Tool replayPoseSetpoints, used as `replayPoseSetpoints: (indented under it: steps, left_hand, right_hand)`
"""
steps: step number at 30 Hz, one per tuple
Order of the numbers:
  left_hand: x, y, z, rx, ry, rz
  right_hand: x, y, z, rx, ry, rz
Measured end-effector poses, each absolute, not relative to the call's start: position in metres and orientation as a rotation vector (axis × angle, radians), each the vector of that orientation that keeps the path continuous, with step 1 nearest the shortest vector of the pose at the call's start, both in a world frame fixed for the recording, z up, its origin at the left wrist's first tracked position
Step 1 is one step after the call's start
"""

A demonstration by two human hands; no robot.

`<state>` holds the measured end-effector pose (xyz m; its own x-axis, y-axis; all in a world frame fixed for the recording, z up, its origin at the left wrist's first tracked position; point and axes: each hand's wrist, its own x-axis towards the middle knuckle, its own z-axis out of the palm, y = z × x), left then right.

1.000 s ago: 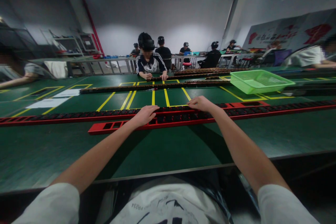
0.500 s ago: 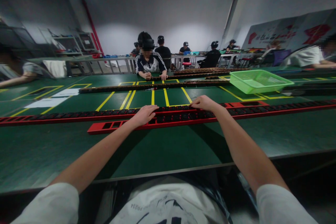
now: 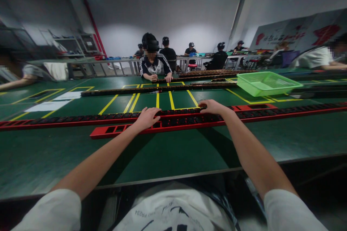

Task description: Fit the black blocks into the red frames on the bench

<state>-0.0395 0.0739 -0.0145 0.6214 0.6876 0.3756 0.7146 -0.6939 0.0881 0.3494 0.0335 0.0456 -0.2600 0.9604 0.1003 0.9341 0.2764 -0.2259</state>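
Two long red trays lie side by side across the green table (image 3: 168, 151), each with a row of small black parts in its slots. The nearer red tray (image 3: 114, 130) has a few empty slots at its left end. My left hand (image 3: 146, 117) rests flat on this tray, fingers stretched out over the black parts. My right hand (image 3: 212, 107) lies palm down on the farther red tray (image 3: 284, 112), fingers together and curled a little over the parts. Neither hand visibly holds anything.
A green plastic basket (image 3: 267, 83) stands at the back right. Dark strips (image 3: 151, 89) lie farther back, where a person in a striped jacket (image 3: 154, 64) works opposite me. Other people sit at left, right and behind. White sheets (image 3: 48, 105) lie at the left.
Both hands stay on the red trays. My left hand has slid slightly toward me and spread flatter; my right hand shifted a little.
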Motion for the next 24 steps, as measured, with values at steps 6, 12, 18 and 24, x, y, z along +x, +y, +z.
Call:
replayPoseSetpoints:
  steps: [6, 12, 18, 24]
  left_hand:
    - [-0.060, 0.089, -0.007, -2.743, -1.294, -0.451]
    - [-0.095, 0.099, 0.011, -2.812, -1.388, -0.241]
    - [-0.095, 0.100, 0.015, -2.829, -1.345, -0.296]
    - [-0.103, 0.098, 0.017, -2.738, -1.305, -0.267]
  right_hand:
    - [0.375, 0.041, 0.036, -1.912, -2.385, 0.212]
    - [0.386, 0.046, 0.035, -1.922, -2.422, 0.177]
    - [0.386, 0.043, 0.039, -1.934, -2.405, 0.205]
    - [0.379, 0.045, 0.041, -1.877, -2.392, 0.157]
